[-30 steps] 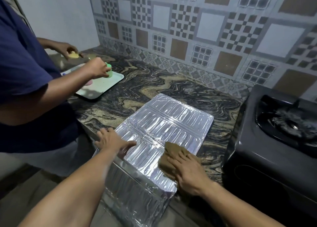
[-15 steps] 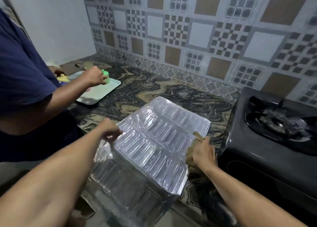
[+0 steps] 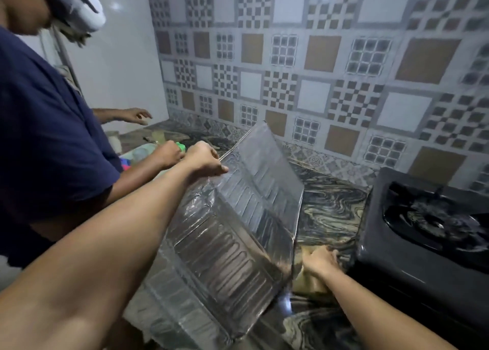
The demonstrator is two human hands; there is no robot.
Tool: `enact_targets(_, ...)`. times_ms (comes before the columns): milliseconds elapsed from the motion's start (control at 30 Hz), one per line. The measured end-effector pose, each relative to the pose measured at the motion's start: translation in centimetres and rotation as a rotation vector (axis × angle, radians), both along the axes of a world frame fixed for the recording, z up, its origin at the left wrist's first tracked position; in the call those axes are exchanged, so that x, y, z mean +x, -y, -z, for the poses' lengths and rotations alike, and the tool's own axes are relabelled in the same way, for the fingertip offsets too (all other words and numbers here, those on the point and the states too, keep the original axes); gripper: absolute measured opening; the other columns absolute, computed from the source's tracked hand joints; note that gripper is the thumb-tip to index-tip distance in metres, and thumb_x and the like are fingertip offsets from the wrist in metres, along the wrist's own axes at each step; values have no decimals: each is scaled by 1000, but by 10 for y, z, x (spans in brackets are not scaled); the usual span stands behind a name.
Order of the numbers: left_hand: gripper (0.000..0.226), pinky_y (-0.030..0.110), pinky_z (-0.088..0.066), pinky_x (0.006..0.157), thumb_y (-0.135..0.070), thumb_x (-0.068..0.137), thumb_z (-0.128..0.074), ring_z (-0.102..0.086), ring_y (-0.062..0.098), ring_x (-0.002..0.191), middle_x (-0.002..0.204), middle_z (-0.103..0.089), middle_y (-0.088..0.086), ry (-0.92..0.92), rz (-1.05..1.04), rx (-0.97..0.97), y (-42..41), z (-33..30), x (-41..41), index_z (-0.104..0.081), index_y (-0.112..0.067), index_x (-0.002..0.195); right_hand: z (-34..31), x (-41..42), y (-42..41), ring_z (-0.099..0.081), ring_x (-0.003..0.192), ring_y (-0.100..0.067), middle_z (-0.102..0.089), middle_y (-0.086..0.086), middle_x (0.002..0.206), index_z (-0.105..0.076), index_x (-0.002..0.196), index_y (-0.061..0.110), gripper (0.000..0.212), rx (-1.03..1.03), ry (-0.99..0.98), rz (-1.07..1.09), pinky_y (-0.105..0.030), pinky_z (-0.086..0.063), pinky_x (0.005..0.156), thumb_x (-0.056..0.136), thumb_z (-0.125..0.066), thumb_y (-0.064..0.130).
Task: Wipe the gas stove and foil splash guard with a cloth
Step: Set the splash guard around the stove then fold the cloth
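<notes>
Looking for labels or brand names, nothing readable shows up anywhere. Biggest thing is the marbled counter (image 3: 328, 209), with patterned tiles (image 3: 304, 66) behind it. Then one black gas stove (image 3: 423, 233) at the right with a single burner in view. Next is one foil splash guard (image 3: 238, 230), several ribbed panels folded, tilted up off the counter just left of the stove, its lower part hanging over the front edge. My left hand (image 3: 203, 162) pinches its upper left edge, fingers curled tight on the foil. My right hand (image 3: 318, 261) grips one brown cloth (image 3: 308, 283) on the counter between guard and stove, fingers curled round it. A second person in a navy shirt (image 3: 45, 138) stands at the left, two hands out, one on a green thing (image 3: 180, 146).
</notes>
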State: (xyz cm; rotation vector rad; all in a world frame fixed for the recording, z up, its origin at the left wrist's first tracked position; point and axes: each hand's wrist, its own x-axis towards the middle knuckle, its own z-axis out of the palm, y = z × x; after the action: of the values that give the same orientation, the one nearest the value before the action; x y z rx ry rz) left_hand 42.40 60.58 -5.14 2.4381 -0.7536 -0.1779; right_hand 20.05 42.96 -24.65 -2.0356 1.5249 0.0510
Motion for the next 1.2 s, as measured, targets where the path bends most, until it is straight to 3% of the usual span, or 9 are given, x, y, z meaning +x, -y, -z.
enact_targets(67,43,30,-35,54,-28,74,-82,-47,17,50,48,-48,7,12,-22,-47,4,-4,-2,-52,-8,50,-10,-1,1,-46,130,-33,-50,-19,140,-55,129,3,51,-9,-88,-166,-32,-40,100,92,-52,37)
enact_targets(100,39,33,-42,58,-28,72,-83,-21,7,71,54,-57,11,12,-26,-73,5,-5,-2,-58,-6,54,-16,0,3,-52,125,-31,-56,-18,133,-59,125,3,44,3,-122,-244,-28,-43,93,94,-50,32)
enact_targets(133,36,38,-48,65,-29,71,-84,-48,11,96,67,-63,10,26,-26,-91,8,-7,-2,-61,-2,62,-25,1,5,-56,121,-30,-61,-16,124,-61,121,3,38,19,-136,-316,-25,-43,83,94,-50,28)
enact_targets(200,35,39,-52,76,-31,67,-86,-56,11,93,83,-64,5,53,-30,-89,13,-14,-6,-66,-2,72,-53,10,13,-59,115,-31,-61,-15,106,-63,111,4,30,-42,-117,-398,-24,-42,67,92,-52,24)
enact_targets(433,30,34,-55,88,-33,61,-90,-70,21,96,98,-75,8,93,-78,-115,34,-36,-29,-76,-19,84,-189,70,31,-58,111,-26,-61,-9,125,-39,141,31,55,-374,380,-614,-43,-47,99,91,-62,25)
enact_targets(667,32,32,-52,79,-33,70,-86,-68,21,95,102,-74,4,241,-56,-135,47,-51,-60,-77,-20,97,-263,107,26,-59,112,-26,-64,-7,125,-49,137,32,49,-676,234,-921,-35,-46,95,92,-62,18)
enact_targets(833,34,34,-56,76,-43,65,-86,-68,18,85,90,-73,1,169,68,-164,43,-58,-61,-76,-19,86,-270,109,37,-62,93,-24,-68,-3,104,-72,92,24,7,-760,263,-865,-35,-51,81,87,-67,23)
enact_targets(1033,43,23,-39,52,-43,57,-91,-49,18,55,55,-54,-1,-5,240,125,8,-81,-30,-72,-8,72,-283,96,58,-60,100,-23,-68,1,111,-71,94,29,9,-802,269,-727,-32,-49,84,86,-68,32)
enact_targets(1200,31,28,-49,60,-35,63,-90,-47,23,65,73,-51,8,-123,236,322,-15,-93,-11,-69,-15,73,-308,77,78,-58,103,-22,-65,3,117,-70,101,32,11,-870,212,-624,-27,-39,76,91,-64,33)
